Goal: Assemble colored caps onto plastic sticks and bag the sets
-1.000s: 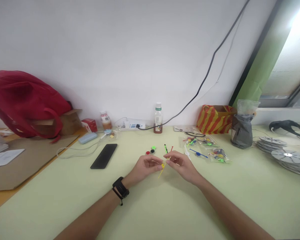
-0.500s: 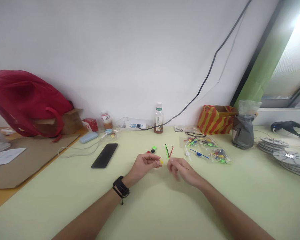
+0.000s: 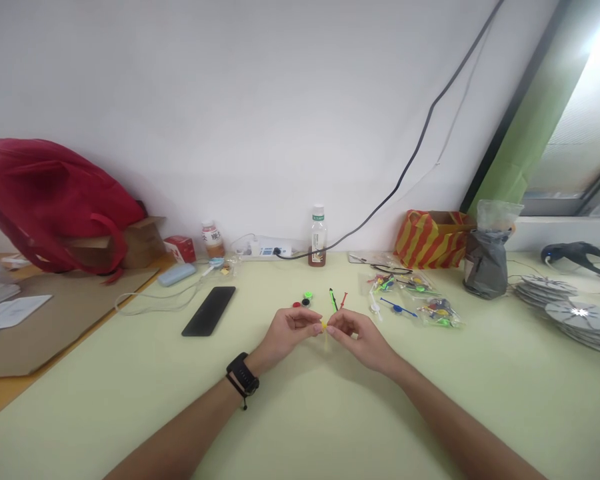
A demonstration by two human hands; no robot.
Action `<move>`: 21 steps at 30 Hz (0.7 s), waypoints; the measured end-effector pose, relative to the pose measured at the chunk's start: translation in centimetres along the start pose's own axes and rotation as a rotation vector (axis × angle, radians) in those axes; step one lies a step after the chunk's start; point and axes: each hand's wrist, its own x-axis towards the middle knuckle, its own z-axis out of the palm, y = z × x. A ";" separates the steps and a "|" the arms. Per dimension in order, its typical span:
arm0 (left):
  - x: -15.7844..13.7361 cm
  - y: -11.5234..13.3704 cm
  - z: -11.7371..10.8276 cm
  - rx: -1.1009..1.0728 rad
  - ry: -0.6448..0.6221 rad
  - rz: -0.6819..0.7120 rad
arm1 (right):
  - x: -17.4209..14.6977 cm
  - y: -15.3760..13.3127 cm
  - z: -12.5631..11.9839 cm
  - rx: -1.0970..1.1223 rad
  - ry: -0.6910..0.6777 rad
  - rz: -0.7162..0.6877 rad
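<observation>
My left hand (image 3: 291, 335), a black watch (image 3: 243, 375) at its wrist, is closed in a pinch on a small yellow plastic piece (image 3: 324, 326). Thumb and fingers of my right hand (image 3: 363, 341) meet the same piece from the other side, and they hide much of it. A faint pale streak hangs below the fingertips, too blurred to name. Just beyond lie a green round piece (image 3: 308, 295), a red one (image 3: 296, 305) and a black one (image 3: 306, 303). A green pointer-like stick (image 3: 333, 299) and a red one (image 3: 345, 297) lie behind my right hand.
Bags of coloured plastic parts (image 3: 440, 311) and a blue stick piece (image 3: 398, 309) lie to the right. A phone (image 3: 209, 311) is on the left. A drink bottle (image 3: 318, 240) stands by the wall near a power strip (image 3: 267, 251). Stacked discs (image 3: 580, 317) sit far right.
My right hand has moved slightly left, bringing its fingertips against the yellow piece. My left hand has stayed almost in place, still pinching it.
</observation>
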 end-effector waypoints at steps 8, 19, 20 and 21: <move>-0.1 -0.1 0.1 0.018 -0.003 0.016 | 0.1 -0.2 0.3 0.014 0.019 0.012; 0.3 0.0 -0.5 0.278 0.128 0.201 | 0.2 0.4 -0.6 -0.126 0.225 -0.120; 0.5 0.0 -0.8 0.348 0.178 0.225 | 0.2 0.3 -1.3 -0.217 0.288 -0.160; 0.7 -0.1 -1.2 0.416 0.226 0.240 | 0.2 0.2 -2.1 -0.301 0.355 -0.197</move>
